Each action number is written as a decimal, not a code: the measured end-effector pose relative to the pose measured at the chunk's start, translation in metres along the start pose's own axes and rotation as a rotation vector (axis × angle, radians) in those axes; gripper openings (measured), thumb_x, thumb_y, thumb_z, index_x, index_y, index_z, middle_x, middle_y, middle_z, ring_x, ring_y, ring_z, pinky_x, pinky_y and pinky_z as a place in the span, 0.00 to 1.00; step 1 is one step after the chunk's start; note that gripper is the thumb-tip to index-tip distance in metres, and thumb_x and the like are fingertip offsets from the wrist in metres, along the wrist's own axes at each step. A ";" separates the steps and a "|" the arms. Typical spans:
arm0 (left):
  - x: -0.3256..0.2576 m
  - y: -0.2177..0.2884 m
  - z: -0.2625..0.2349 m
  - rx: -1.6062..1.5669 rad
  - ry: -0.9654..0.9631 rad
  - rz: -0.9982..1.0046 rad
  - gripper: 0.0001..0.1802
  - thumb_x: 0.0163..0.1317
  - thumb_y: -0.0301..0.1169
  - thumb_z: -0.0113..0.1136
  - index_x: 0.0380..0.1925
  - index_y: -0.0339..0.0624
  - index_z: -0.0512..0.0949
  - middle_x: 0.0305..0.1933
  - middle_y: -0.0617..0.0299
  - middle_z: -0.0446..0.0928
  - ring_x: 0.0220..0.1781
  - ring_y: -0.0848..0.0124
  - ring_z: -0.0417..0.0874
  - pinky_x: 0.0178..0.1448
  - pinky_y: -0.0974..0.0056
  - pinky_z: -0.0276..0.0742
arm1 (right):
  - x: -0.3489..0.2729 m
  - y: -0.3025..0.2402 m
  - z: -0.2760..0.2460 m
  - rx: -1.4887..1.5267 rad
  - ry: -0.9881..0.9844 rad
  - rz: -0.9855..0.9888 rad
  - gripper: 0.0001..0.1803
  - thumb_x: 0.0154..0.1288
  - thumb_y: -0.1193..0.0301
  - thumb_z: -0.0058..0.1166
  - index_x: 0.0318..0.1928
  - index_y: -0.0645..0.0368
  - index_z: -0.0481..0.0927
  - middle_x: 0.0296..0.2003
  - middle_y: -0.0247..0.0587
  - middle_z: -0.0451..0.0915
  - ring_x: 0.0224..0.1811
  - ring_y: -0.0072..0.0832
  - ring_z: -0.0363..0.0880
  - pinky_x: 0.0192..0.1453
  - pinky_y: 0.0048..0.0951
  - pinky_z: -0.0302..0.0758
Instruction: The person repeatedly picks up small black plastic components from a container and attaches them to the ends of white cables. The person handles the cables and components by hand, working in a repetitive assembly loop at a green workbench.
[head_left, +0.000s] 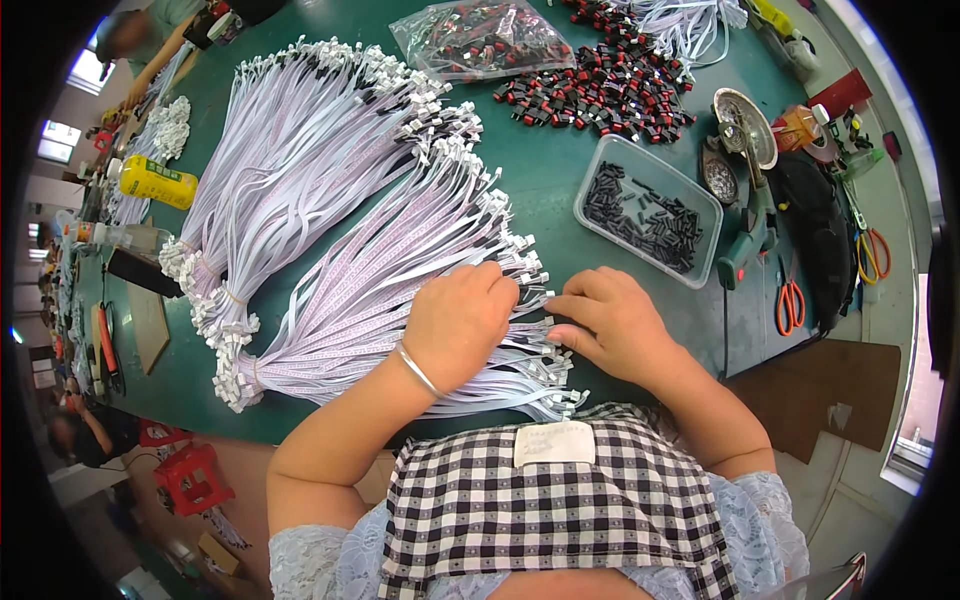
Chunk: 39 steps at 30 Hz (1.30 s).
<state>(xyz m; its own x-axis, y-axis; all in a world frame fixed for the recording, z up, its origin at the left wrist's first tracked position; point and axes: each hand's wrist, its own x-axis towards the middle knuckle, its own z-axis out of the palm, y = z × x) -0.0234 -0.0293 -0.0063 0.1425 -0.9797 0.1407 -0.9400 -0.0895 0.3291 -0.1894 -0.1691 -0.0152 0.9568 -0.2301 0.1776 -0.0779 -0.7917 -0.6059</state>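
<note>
Two fanned bundles of white flat cables with white plug ends lie before me, a farther bundle (pixel 290 150) and a nearer bundle (pixel 350 270). My left hand (pixel 463 320) rests on the nearer bundle, its fingers curled round cables close to their plug ends; its fingertips are partly hidden. Just to its right, my right hand (pixel 612 325) has its fingers bent and drawn toward the thumb at the cable ends. Whatever lies between them is too small to make out. Behind the right hand stands a clear plastic box (pixel 716 225) holding short black tubes (pixel 640 222).
A pile of black-and-red small parts (pixel 610 95) and a clear bag (pixel 480 40) of them lie at the back. On the right are a green hot-air tool or glue gun (pixel 748 245), a metal dish (pixel 745 115) and red-handled scissors (pixel 790 305). A yellow bottle (pixel 155 182) lies left.
</note>
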 end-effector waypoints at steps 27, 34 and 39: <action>0.007 0.007 -0.020 -1.044 -0.253 -0.503 0.06 0.59 0.27 0.60 0.34 0.38 0.75 0.25 0.72 0.72 0.26 0.86 0.68 0.29 0.77 0.65 | 0.009 0.037 -0.078 0.006 0.203 0.337 0.06 0.54 0.74 0.60 0.34 0.58 0.81 0.32 0.37 0.77 0.39 0.36 0.74 0.43 0.34 0.71; 0.003 0.006 -0.020 -1.125 -0.161 -0.577 0.05 0.60 0.24 0.59 0.36 0.39 0.75 0.25 0.74 0.70 0.24 0.87 0.65 0.29 0.79 0.62 | -0.010 0.067 -0.081 -0.645 0.284 0.151 0.08 0.48 0.74 0.59 0.33 0.55 0.79 0.34 0.34 0.76 0.42 0.35 0.73 0.47 0.36 0.68; 0.006 0.009 -0.018 -0.927 -0.032 -0.358 0.05 0.58 0.21 0.59 0.34 0.38 0.74 0.28 0.72 0.71 0.26 0.88 0.67 0.29 0.80 0.63 | -0.006 0.058 -0.052 -0.708 0.241 -0.038 0.04 0.48 0.73 0.53 0.29 0.52 0.77 0.28 0.31 0.73 0.35 0.31 0.73 0.41 0.32 0.67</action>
<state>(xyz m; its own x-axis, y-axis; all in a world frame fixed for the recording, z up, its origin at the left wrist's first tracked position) -0.0257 -0.0333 0.0141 0.3494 -0.9280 -0.1297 -0.2279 -0.2184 0.9489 -0.2145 -0.2428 -0.0111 0.8810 -0.2488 0.4025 -0.2859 -0.9577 0.0338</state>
